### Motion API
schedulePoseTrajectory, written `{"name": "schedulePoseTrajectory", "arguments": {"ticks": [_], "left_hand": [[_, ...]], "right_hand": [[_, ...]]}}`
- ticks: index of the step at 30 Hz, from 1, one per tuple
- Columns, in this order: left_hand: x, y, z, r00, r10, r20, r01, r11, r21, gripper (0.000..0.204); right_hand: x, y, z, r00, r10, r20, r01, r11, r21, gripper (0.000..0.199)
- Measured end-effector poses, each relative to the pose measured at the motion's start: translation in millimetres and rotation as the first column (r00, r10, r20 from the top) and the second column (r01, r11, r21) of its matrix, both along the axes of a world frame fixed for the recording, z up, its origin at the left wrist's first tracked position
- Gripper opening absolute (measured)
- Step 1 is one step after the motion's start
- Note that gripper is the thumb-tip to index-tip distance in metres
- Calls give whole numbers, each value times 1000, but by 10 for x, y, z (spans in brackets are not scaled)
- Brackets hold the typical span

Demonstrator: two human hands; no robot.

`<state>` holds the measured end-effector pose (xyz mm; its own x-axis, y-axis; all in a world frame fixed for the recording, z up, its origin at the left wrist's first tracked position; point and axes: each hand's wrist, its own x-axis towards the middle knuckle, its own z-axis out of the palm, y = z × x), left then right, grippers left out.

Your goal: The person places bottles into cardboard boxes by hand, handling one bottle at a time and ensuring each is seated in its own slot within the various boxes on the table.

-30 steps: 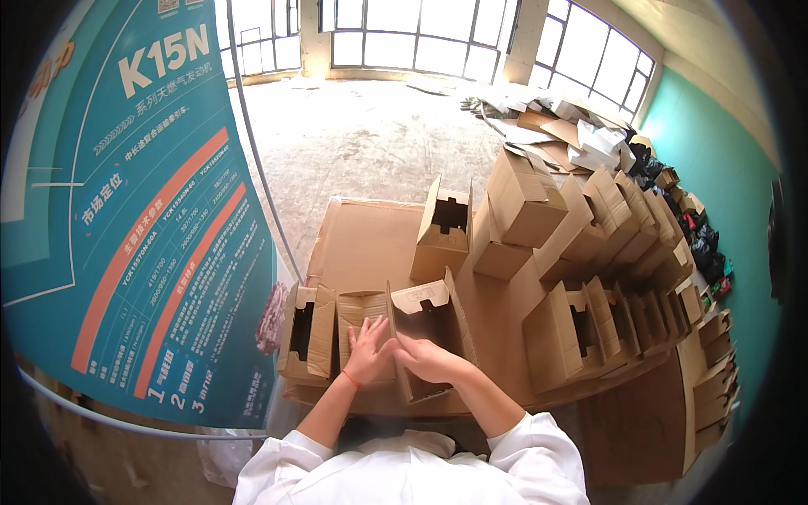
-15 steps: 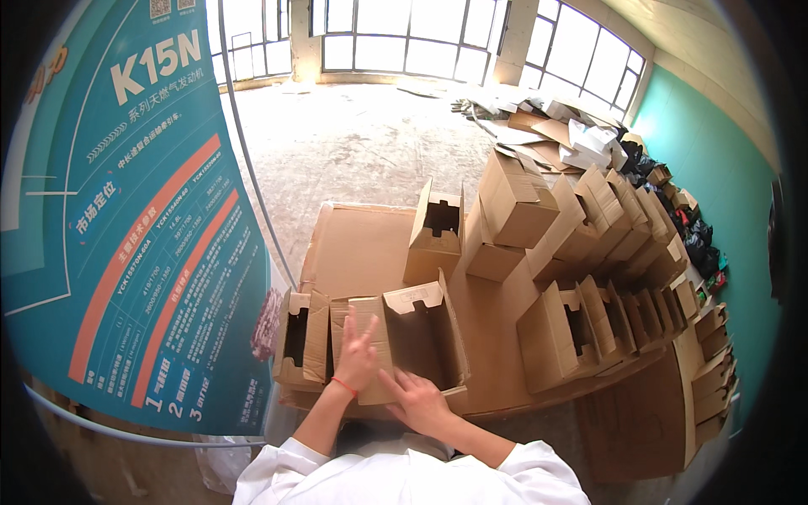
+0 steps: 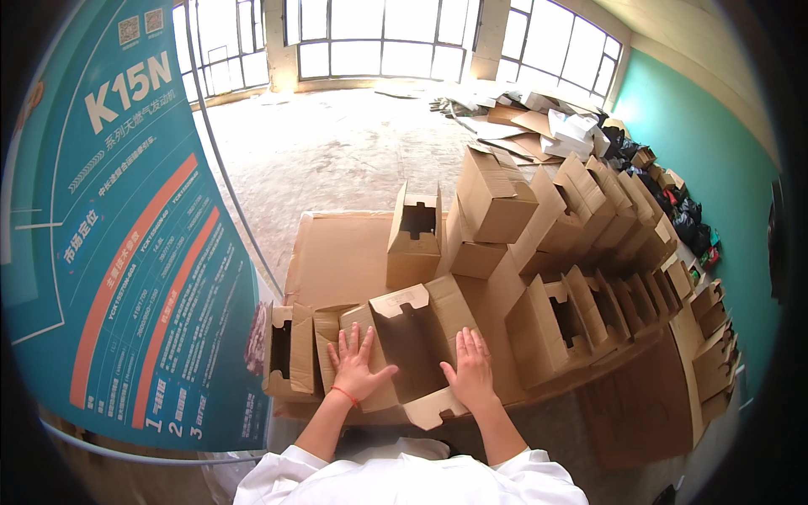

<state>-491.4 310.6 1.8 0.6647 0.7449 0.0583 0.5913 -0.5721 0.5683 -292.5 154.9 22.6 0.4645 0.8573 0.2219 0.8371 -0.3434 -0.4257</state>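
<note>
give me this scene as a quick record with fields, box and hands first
open box: brown cardboard, flaps spread outward, between the hands
left hand: open, fingers spread, on the left flap; red band at the wrist
right hand: open, on the right flap
far left of surface: smaller-looking box with cut-out opening
right: rows of brown boxes
surface: brown worktop
left edge: teal banner
background: windows, scrap cardboard pile

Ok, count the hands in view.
2: the left hand at the left flap of the open box, the right hand at its right flap. Neither is hidden; no others show.
</note>
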Motion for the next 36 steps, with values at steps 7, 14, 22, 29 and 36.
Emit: {"name": "schedulePoseTrajectory", "arguments": {"ticks": [7, 14, 22, 29, 36], "left_hand": [[-40, 53, -118, 998, 25, 56, -25, 1000, -8, 95], [-7, 43, -165, 990, 21, 139, -24, 1000, 14, 92], [4, 33, -164, 989, 21, 144, -26, 999, 33, 91], [-12, 32, -159, 991, 9, 137, -15, 999, 42, 91], [-44, -4, -33, 993, -47, 106, 35, 993, 110, 83]], "right_hand": [[335, -197, -37, 978, -99, -182, 118, 988, 95, 66], [1276, -862, 87, 728, -638, 250, 639, 764, 89, 74], [1461, -917, 372, 792, -578, -198, 599, 798, 67, 24], [612, -608, 591, 930, -241, -277, 277, 956, 99, 14], [1289, -809, 237, 725, -21, -689, 122, 988, 98, 36]]}}
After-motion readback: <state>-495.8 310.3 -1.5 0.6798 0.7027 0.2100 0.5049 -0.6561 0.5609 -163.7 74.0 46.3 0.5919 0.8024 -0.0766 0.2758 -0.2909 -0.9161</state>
